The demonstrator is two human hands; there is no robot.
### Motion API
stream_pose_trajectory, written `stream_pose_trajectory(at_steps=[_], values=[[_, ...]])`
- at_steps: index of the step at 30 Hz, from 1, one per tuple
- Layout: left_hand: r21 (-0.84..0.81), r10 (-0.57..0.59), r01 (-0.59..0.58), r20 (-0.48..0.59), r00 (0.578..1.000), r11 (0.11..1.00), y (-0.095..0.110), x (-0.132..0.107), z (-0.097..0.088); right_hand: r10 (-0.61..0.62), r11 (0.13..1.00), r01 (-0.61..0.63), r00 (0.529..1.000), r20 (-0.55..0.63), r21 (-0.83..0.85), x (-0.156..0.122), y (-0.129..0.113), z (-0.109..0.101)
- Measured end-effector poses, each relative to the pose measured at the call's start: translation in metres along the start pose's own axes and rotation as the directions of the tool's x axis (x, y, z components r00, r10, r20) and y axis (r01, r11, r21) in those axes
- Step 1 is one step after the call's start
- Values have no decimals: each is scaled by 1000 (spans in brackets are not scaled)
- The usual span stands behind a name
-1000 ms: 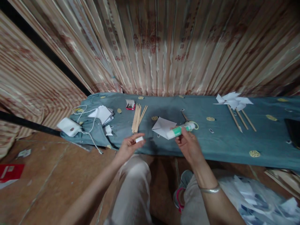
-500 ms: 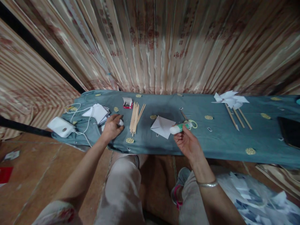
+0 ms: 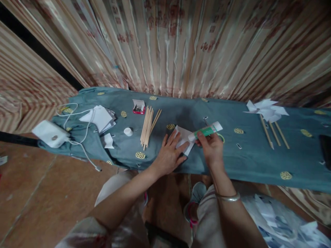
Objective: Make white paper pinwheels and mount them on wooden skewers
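My right hand (image 3: pixel 210 148) is closed around a green and white glue stick (image 3: pixel 207 131), whose tip meets the right part of a folded white paper (image 3: pixel 190 148). Over the left part of that paper lies my left hand (image 3: pixel 169 153), its fingers spread flat on it. The white glue cap (image 3: pixel 128 131) stands by itself on the cloth, left of a bundle of wooden sticks (image 3: pixel 147 127). Behind my right hand, a pale green scissors handle (image 3: pixel 221 137) shows in part; the rest is mostly hidden.
A small red box of metal pins (image 3: pixel 139 106) sits behind the sticks. To the left are stacked white papers (image 3: pixel 99 119), a paper scrap (image 3: pixel 108 141) and a white power adapter (image 3: pixel 50 133) with cables. Paper pinwheels (image 3: pixel 267 110) on sticks lie right, and a dark device (image 3: pixel 326 148) beyond.
My left hand has moved right from the stick bundle's left side onto the paper, leaving the cap on the cloth. The glue stick is now uncapped and touches the paper.
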State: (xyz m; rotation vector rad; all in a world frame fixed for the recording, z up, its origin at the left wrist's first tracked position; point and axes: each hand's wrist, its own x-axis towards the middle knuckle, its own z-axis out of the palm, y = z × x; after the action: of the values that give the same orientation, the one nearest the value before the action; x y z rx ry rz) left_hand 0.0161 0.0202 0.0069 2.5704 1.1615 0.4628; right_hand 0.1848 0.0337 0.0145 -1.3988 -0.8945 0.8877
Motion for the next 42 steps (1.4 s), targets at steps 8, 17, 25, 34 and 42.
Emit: stream_pose_trajectory(at_steps=[8, 17, 25, 34, 42], values=[[29, 16, -17, 33, 999, 999, -12, 3, 4, -114, 917, 171, 978, 174, -360, 5, 8, 10], [-11, 17, -17, 56, 998, 1000, -16, 5, 9, -163, 736, 271, 960, 227, -621, 4, 2, 15], [-36, 12, -9, 78, 997, 999, -18, 6, 9, -161, 647, 307, 950, 267, -698, 5, -1, 16], [-37, 8, -4, 103, 995, 999, -17, 8, 7, -165, 606, 364, 928, 335, -708, 4, 0, 15], [22, 20, -23, 120, 993, 999, -16, 7, 5, -189, 582, 446, 888, 420, -680, 3, 2, 15]])
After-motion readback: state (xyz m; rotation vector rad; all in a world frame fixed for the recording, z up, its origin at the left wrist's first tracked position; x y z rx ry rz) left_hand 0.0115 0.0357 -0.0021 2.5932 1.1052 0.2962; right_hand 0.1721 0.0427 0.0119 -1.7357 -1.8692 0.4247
